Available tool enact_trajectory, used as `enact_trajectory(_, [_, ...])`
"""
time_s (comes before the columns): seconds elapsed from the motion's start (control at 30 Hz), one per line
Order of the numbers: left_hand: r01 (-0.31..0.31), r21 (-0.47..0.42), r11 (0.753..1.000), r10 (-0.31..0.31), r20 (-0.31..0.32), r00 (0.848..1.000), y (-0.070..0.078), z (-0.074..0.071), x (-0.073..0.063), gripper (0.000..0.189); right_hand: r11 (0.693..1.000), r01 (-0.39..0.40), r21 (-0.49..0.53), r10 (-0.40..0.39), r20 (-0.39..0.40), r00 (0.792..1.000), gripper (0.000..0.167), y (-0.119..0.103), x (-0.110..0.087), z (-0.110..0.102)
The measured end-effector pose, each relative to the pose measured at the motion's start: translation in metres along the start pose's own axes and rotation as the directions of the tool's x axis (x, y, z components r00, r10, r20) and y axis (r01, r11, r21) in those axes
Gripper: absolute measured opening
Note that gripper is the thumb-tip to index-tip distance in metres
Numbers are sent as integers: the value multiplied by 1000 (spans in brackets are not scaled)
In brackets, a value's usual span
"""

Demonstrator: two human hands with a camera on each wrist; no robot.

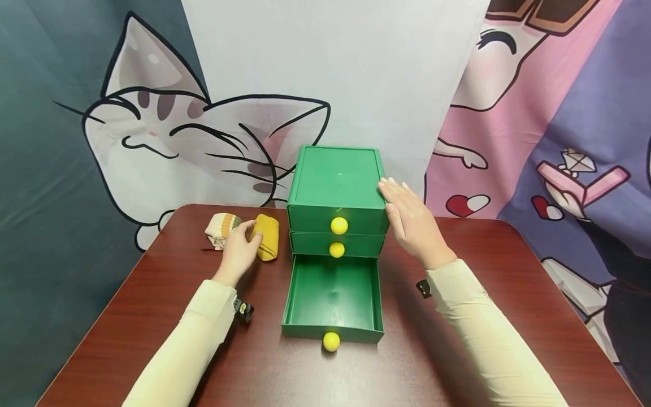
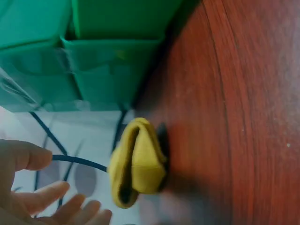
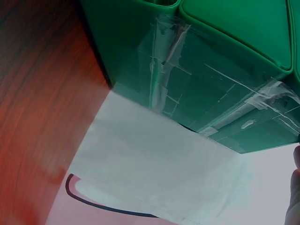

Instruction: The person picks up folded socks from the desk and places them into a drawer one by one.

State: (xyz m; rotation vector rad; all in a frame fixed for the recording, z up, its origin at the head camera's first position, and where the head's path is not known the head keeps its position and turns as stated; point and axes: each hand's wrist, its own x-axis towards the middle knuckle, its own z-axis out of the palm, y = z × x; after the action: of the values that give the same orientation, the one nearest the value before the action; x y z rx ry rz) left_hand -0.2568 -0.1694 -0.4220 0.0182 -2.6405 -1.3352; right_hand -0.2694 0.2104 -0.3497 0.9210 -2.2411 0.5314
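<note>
A green drawer unit (image 1: pixel 335 175) with round yellow knobs stands on the table. Its bottom drawer (image 1: pixel 333 288) is pulled out, with nothing in it; the two drawers above are closed. My right hand (image 1: pixel 412 217) rests flat with straight fingers against the unit's top right edge. To the left of the unit lies a folded yellow cloth (image 1: pixel 268 237), seen end-on in the left wrist view as a thick folded bundle (image 2: pixel 140 164). My left hand (image 1: pixel 241 251) is beside that cloth, thumb and fingers spread apart, the fingers (image 2: pixel 70 211) short of it in the left wrist view.
A rolled white cloth (image 1: pixel 220 229) with orange and green stripes lies just left of my left hand. Clear tape (image 3: pixel 164 70) runs over the side of the unit. Behind the table (image 1: pixel 483 271) hangs a cartoon-printed fabric backdrop (image 1: pixel 346 68).
</note>
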Motion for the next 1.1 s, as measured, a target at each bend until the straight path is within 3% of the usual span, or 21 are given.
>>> enact_trajectory(0.2, [120,32,992,-122,59,991,-10,10,10,60,1000,5,4,-5,-6,1000,45,-2,0,-1])
enact_trajectory(0.43, [258,1,966,-256,99,961,-22,16,21,70,1000,5,1,-5,3,1000,46,-1,2,0])
enact_trajectory(0.7, [264,17,964,-265,102,959,-29,20,28,64,1000,8,0,-8,-4,1000,51,-1,3,-1])
enact_trajectory(1.1, [343,-179,922,-327,112,938,-31,19,22,49,1000,-1,-4,1,-6,1000,45,0,1,1])
